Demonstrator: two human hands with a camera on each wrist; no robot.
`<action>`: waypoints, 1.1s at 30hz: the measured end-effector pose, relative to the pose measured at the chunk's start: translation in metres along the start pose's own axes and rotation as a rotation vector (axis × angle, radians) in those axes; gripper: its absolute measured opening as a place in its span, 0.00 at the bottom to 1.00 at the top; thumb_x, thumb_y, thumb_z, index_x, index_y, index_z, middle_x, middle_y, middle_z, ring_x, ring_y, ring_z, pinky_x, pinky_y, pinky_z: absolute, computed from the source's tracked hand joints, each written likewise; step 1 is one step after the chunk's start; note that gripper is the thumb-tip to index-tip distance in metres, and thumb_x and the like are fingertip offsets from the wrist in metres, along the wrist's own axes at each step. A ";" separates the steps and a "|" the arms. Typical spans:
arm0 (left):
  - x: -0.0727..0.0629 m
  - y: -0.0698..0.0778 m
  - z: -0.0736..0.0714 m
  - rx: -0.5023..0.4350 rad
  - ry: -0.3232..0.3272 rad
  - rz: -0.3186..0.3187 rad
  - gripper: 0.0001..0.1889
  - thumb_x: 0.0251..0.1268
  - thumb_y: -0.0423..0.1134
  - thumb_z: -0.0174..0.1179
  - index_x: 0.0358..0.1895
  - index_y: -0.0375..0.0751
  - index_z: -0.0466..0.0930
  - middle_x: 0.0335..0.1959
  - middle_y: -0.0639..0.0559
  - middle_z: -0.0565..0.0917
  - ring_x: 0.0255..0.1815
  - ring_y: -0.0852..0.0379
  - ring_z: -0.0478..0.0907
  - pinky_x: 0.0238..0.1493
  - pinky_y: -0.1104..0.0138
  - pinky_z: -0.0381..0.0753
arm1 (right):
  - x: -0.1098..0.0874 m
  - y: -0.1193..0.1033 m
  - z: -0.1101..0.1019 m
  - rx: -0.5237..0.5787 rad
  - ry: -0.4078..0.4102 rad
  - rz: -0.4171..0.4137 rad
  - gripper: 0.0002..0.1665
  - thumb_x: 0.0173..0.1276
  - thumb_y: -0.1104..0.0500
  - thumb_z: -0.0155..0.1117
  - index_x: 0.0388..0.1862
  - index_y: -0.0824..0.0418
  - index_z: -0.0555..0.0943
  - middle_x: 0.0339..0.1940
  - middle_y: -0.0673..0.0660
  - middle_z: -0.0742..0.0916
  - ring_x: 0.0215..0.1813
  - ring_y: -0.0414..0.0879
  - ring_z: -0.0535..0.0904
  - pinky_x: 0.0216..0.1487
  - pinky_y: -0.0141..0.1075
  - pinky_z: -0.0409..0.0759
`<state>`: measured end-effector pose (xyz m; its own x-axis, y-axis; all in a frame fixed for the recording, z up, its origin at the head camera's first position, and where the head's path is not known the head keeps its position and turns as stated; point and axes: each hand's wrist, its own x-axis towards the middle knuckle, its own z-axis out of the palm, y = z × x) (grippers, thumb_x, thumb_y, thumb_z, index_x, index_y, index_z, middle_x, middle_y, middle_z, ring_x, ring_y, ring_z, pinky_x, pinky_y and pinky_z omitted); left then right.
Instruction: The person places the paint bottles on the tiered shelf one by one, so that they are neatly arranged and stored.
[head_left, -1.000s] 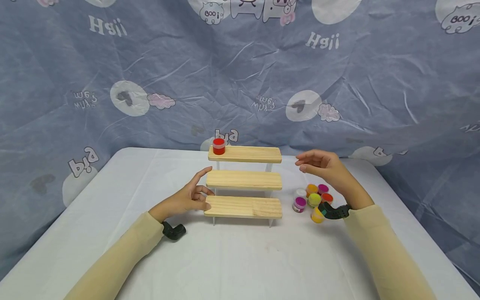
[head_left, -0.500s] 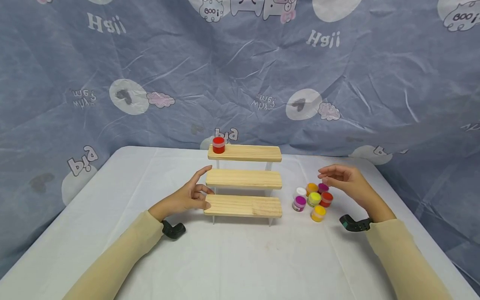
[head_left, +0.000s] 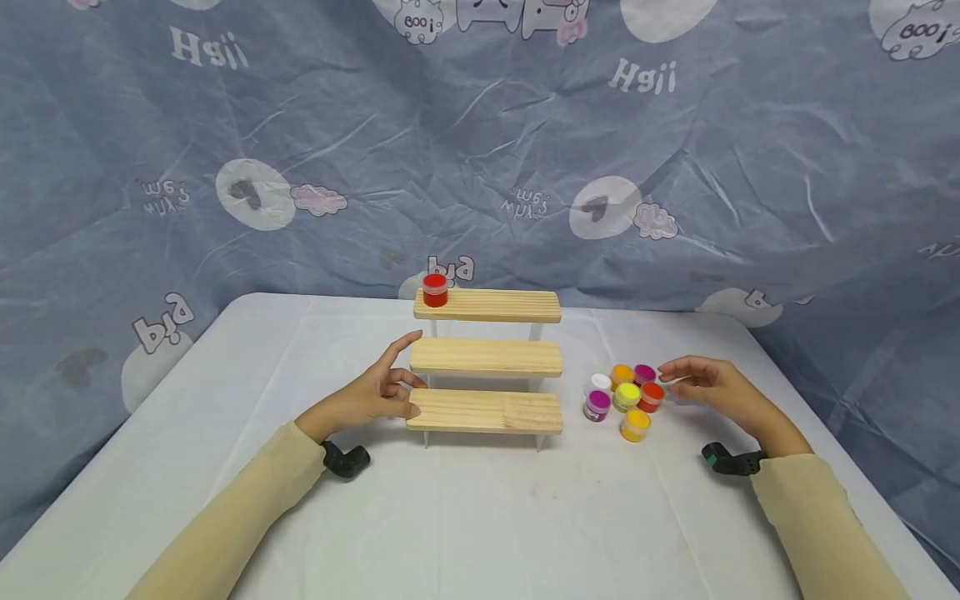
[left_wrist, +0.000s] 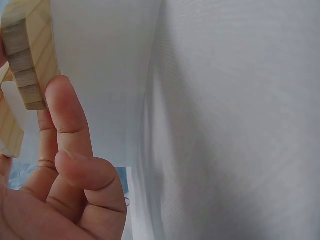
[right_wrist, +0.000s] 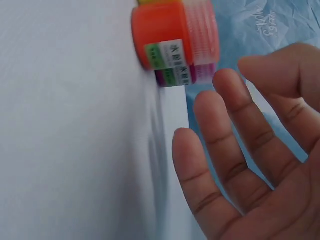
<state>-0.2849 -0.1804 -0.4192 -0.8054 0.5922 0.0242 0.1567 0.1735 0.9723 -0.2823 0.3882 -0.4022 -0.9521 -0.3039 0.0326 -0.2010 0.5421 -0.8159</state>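
A three-tier wooden display stand (head_left: 486, 357) with white supports stands mid-table. My left hand (head_left: 367, 396) grips the left end of its lowest board, thumb on top and fingers beneath; the left wrist view shows fingertips against the board's end (left_wrist: 31, 65). A red paint jar (head_left: 435, 291) sits at the left of the top board. Right of the stand, several small paint jars cluster, among them an orange-red one (head_left: 650, 397), a purple one (head_left: 644, 375) and a yellow one (head_left: 627, 397). My right hand (head_left: 712, 392) hovers just right of them, fingers loosely bent, holding nothing.
A white cloth (head_left: 480, 517) covers the table. Behind it hangs a grey-blue printed curtain (head_left: 480, 125). A yellow-orange jar (head_left: 635, 426) stands nearest the front of the cluster, with a white-lidded jar (head_left: 599, 384) on its left side.
My right hand has moved right and lower, from above the far side of the jars to beside them. The left hand keeps its grip on the stand.
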 end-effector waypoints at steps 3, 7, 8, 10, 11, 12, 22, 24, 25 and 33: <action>0.000 0.000 0.000 0.006 0.000 -0.001 0.61 0.67 0.28 0.70 0.91 0.57 0.34 0.59 0.36 0.82 0.34 0.56 0.79 0.45 0.65 0.78 | 0.000 0.003 0.001 -0.006 -0.031 0.037 0.24 0.77 0.66 0.68 0.66 0.77 0.79 0.58 0.66 0.88 0.49 0.40 0.85 0.51 0.32 0.85; 0.000 0.001 0.000 0.004 -0.002 0.003 0.62 0.66 0.27 0.70 0.91 0.57 0.34 0.59 0.36 0.82 0.35 0.56 0.80 0.45 0.65 0.78 | 0.001 0.004 0.006 -0.015 -0.055 0.056 0.25 0.75 0.64 0.71 0.65 0.77 0.79 0.59 0.67 0.87 0.50 0.41 0.85 0.51 0.32 0.85; 0.000 0.001 0.000 0.002 -0.002 0.004 0.62 0.66 0.27 0.70 0.91 0.57 0.34 0.58 0.36 0.82 0.35 0.56 0.80 0.45 0.65 0.79 | 0.002 0.005 0.007 -0.016 -0.055 0.061 0.25 0.75 0.65 0.71 0.64 0.77 0.79 0.58 0.67 0.87 0.50 0.41 0.85 0.51 0.31 0.85; -0.001 0.002 0.001 0.001 -0.002 0.008 0.62 0.66 0.26 0.70 0.91 0.57 0.34 0.58 0.36 0.82 0.35 0.56 0.80 0.44 0.65 0.79 | 0.003 0.006 0.009 -0.019 -0.053 0.065 0.25 0.73 0.66 0.73 0.63 0.77 0.79 0.58 0.67 0.87 0.49 0.41 0.85 0.51 0.31 0.85; -0.001 0.002 0.001 0.001 -0.002 0.010 0.62 0.66 0.26 0.70 0.91 0.57 0.34 0.58 0.36 0.82 0.34 0.56 0.79 0.44 0.65 0.79 | 0.003 0.006 0.010 -0.023 -0.051 0.064 0.24 0.73 0.66 0.73 0.63 0.77 0.79 0.57 0.67 0.87 0.49 0.41 0.85 0.51 0.30 0.85; -0.001 0.002 0.001 0.000 -0.002 0.012 0.62 0.66 0.26 0.70 0.91 0.56 0.34 0.58 0.35 0.82 0.34 0.56 0.79 0.44 0.65 0.79 | 0.004 0.006 0.011 -0.027 -0.049 0.063 0.24 0.72 0.67 0.74 0.62 0.76 0.79 0.57 0.67 0.87 0.49 0.41 0.85 0.51 0.30 0.85; -0.002 0.001 0.001 -0.003 -0.004 0.008 0.62 0.66 0.27 0.70 0.91 0.57 0.33 0.59 0.35 0.81 0.35 0.56 0.80 0.44 0.65 0.79 | 0.005 0.004 0.017 -0.101 -0.029 0.065 0.23 0.69 0.64 0.78 0.58 0.72 0.81 0.50 0.61 0.88 0.42 0.47 0.81 0.45 0.33 0.82; -0.002 0.001 0.001 -0.003 -0.002 0.008 0.62 0.66 0.27 0.70 0.91 0.57 0.33 0.59 0.35 0.81 0.35 0.57 0.79 0.44 0.65 0.79 | 0.005 0.005 0.017 -0.121 -0.032 0.075 0.24 0.69 0.63 0.79 0.59 0.72 0.81 0.48 0.59 0.88 0.41 0.48 0.81 0.43 0.34 0.81; -0.002 0.001 0.001 -0.003 -0.001 0.009 0.62 0.66 0.27 0.70 0.91 0.57 0.33 0.59 0.34 0.81 0.34 0.57 0.79 0.44 0.65 0.79 | 0.005 0.004 0.017 -0.127 -0.035 0.084 0.25 0.69 0.62 0.79 0.59 0.71 0.82 0.47 0.57 0.88 0.40 0.48 0.80 0.43 0.34 0.81; -0.002 0.000 0.001 0.000 -0.006 0.015 0.61 0.67 0.27 0.70 0.91 0.57 0.33 0.59 0.35 0.81 0.35 0.56 0.80 0.45 0.65 0.78 | 0.004 0.004 0.015 -0.139 -0.086 0.071 0.25 0.71 0.61 0.76 0.62 0.73 0.82 0.47 0.59 0.87 0.41 0.48 0.80 0.45 0.33 0.81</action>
<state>-0.2827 -0.1809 -0.4191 -0.7995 0.5995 0.0377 0.1693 0.1646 0.9717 -0.2839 0.3774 -0.4142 -0.9429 -0.3242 -0.0766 -0.1697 0.6655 -0.7269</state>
